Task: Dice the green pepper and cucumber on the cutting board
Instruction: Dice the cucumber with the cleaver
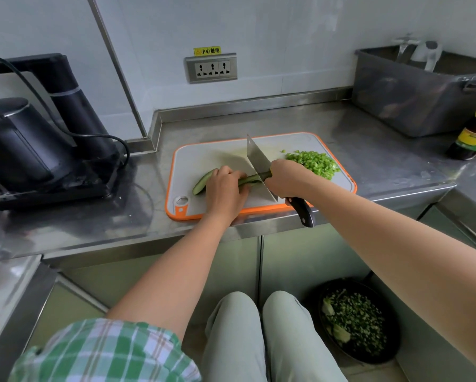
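Observation:
A grey cutting board with an orange rim lies on the steel counter. A cucumber lies across its near left part. My left hand lies over the cucumber's middle with curled fingers and holds it down. My right hand grips the black handle of a cleaver. The blade stands edge-down on the cucumber just right of my left fingers. A heap of diced green pepper sits on the board's far right corner.
A black kettle and dispenser stand at the left with a cable. A steel tub and a dark sauce bottle stand at the right. A bin of green scraps sits on the floor by my knees.

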